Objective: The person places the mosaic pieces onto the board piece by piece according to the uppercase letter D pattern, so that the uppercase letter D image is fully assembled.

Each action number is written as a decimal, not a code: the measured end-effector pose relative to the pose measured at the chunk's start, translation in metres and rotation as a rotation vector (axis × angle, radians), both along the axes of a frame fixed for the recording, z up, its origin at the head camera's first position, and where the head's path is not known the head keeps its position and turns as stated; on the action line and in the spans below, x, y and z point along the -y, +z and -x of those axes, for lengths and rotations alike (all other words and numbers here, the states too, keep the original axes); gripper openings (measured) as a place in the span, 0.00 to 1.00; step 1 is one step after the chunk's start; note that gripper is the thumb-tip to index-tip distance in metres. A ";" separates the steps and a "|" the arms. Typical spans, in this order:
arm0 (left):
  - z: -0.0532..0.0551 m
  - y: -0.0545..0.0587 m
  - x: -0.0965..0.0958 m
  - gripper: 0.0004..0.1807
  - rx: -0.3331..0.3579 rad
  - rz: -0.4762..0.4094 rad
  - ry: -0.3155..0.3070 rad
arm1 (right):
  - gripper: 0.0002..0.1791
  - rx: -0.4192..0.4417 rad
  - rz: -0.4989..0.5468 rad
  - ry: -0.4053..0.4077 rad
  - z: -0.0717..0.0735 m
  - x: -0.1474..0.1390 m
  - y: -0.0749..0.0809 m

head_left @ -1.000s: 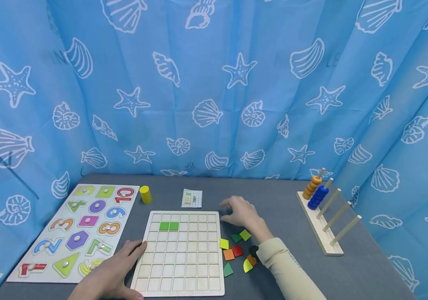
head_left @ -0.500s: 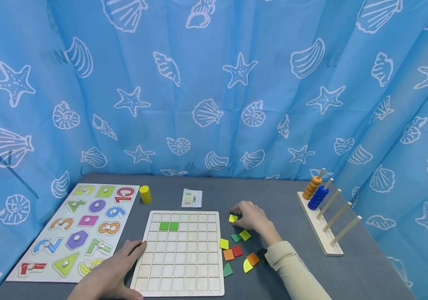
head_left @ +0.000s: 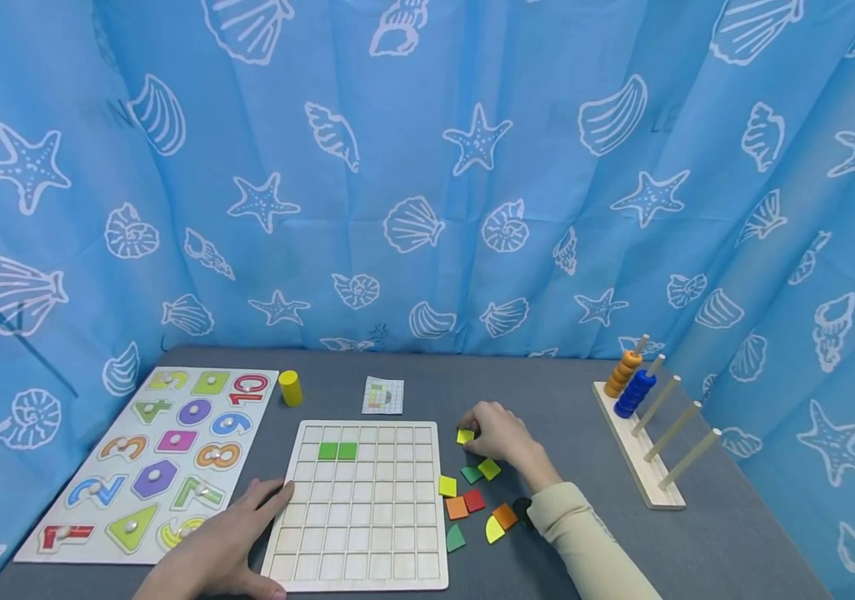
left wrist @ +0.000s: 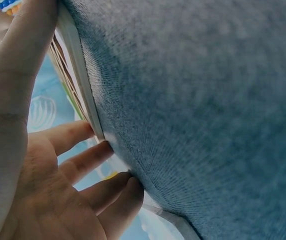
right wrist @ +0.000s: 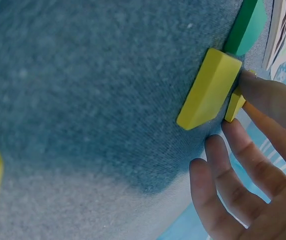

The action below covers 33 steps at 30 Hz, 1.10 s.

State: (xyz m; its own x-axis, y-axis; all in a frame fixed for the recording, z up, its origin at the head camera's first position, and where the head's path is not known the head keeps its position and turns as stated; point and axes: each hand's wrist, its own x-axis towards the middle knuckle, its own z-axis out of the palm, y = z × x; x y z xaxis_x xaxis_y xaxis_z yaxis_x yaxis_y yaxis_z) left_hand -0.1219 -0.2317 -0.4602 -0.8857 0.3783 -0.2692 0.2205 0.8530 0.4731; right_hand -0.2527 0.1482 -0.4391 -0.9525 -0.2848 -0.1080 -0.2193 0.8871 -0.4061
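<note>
My left hand [head_left: 225,542] rests at the lower left of a pale wooden grid board [head_left: 356,504], fingers spread along its left edge and thumb by the near corner. In the left wrist view, its fingertips [left wrist: 100,150] touch the board's side [left wrist: 78,70]. Two green square tiles [head_left: 337,451] lie side by side in the grid's second row. Right of the board, my right hand [head_left: 504,437] pinches a small yellow tile [head_left: 464,436] between thumb and fingers, low over the table. Nearer the right wrist camera lies another yellow tile [right wrist: 210,90], beside a green one [right wrist: 246,27].
Several loose tiles lie right of the board, among them a red one [head_left: 475,500], an orange one [head_left: 457,508] and a yellow quarter-round [head_left: 495,530]. A pattern card [head_left: 383,397], yellow cylinder [head_left: 290,388], number puzzle [head_left: 150,467] and peg abacus [head_left: 641,450] stand around.
My right hand has moved a little right and nearer me, from beside the board's far corner onto the yellow tile, and has pinched it. The left hand and board have stayed put.
</note>
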 end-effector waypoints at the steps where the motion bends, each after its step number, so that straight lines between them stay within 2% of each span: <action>1: 0.000 0.000 0.000 0.70 0.002 0.001 0.000 | 0.14 0.000 -0.001 0.001 0.000 0.000 0.000; 15: -0.001 0.000 0.001 0.71 -0.024 -0.003 -0.007 | 0.14 0.007 0.013 0.006 0.001 0.000 -0.003; 23: 0.001 0.000 0.000 0.71 -0.011 -0.006 -0.002 | 0.14 -0.012 0.009 0.000 0.003 0.000 -0.005; 33: 0.001 0.000 -0.001 0.70 -0.004 0.003 0.005 | 0.13 -0.049 0.003 0.002 -0.003 0.010 0.003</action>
State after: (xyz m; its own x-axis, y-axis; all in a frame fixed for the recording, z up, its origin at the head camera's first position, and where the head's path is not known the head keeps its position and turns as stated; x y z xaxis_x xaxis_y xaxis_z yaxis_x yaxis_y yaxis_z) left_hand -0.1233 -0.2304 -0.4597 -0.8885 0.3731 -0.2671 0.2182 0.8556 0.4694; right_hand -0.2497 0.1386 -0.4361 -0.9560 -0.2872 -0.0602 -0.2409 0.8853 -0.3976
